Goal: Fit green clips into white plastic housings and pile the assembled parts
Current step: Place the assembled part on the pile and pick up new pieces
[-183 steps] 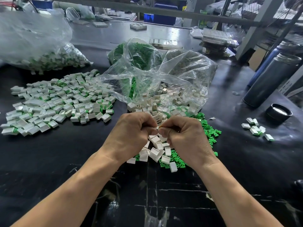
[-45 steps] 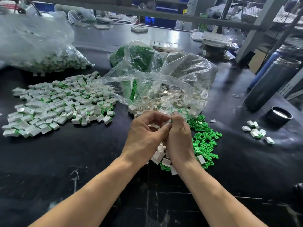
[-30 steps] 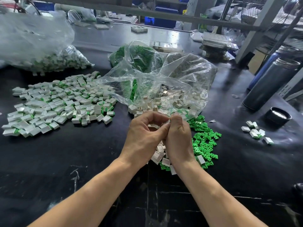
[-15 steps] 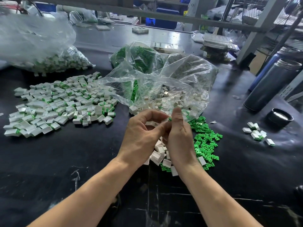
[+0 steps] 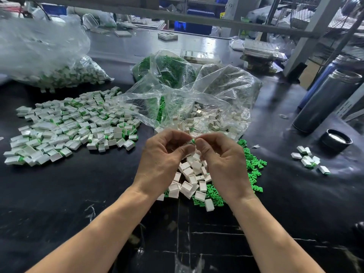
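Observation:
My left hand and my right hand meet fingertip to fingertip above the table's middle. Between them they pinch one small part, white with a green end showing; which hand holds which piece I cannot tell. Under the hands lie loose white housings and loose green clips. A wide pile of assembled white-and-green parts spreads at the left.
An open clear bag of white housings and a bag of green clips sit behind the hands. Another bag of assembled parts lies far left. A metal flask, its black cap and a few assembled parts are at the right.
My hands have drawn slightly apart and turned, so the pinched part's green end now shows between the fingertips. The piles have not moved.

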{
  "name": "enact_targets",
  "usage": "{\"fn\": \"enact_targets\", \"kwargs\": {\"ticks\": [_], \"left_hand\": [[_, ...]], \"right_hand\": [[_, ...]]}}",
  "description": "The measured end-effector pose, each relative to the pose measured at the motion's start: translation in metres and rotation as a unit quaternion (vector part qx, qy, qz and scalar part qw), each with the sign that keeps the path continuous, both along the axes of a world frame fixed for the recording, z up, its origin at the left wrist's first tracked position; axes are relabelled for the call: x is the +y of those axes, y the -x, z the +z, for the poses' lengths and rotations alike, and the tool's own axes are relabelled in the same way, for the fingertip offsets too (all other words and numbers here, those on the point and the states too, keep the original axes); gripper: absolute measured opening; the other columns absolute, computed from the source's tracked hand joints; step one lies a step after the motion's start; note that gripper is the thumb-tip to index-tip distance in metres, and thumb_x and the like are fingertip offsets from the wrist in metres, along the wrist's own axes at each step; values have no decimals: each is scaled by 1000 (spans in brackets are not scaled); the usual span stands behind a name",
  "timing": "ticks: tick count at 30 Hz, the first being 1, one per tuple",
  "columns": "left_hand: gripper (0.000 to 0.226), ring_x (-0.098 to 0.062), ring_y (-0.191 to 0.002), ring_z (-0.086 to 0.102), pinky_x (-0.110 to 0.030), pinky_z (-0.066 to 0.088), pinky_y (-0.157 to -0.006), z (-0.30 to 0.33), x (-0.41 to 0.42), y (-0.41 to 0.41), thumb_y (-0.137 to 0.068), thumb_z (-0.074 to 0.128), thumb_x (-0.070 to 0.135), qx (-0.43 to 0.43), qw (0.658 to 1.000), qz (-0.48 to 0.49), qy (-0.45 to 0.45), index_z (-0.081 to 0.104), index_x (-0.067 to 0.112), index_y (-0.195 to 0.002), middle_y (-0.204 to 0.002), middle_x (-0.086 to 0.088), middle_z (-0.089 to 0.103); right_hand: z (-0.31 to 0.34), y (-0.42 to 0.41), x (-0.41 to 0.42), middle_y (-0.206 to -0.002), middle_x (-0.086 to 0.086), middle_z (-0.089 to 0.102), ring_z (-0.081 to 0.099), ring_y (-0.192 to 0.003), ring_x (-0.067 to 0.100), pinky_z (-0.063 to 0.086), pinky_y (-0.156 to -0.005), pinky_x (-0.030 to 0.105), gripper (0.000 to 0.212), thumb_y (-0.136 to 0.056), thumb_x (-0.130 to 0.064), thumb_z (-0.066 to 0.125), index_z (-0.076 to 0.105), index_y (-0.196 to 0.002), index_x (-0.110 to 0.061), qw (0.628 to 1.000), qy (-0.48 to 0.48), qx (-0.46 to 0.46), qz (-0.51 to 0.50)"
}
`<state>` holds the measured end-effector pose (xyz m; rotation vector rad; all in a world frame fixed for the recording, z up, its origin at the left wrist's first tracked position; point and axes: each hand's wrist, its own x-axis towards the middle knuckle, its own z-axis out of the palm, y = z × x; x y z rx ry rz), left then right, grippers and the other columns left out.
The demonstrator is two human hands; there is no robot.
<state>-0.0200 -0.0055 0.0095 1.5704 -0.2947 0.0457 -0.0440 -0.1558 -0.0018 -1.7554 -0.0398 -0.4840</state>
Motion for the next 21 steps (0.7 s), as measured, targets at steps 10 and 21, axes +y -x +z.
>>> {"fn": "enact_targets", "kwargs": {"ticks": [10,21], "left_hand": [[18,-7,-82,74,-14,55,-73,-1,5,-2,-83,80,3,-12,1000,-5,-15,75,18,-91,-86,5,77],[19,-9,-87,74,-17,56,-78,-1,3,-3,-87,76,-1,-3,1000,-23,-13,76,16,-96,-89,4,78]], "right_hand": [[5,0,-6,-75,-9,70,63,-66,5,50,-63,22,14,-94,-16,74,73,-90,-29,994,101,18,20],[2,0,-9,-79,-12,68,63,-67,0,46,-58,9,12,-93,-16,74,68,-92,-26,987,162,-19,-4]]}}
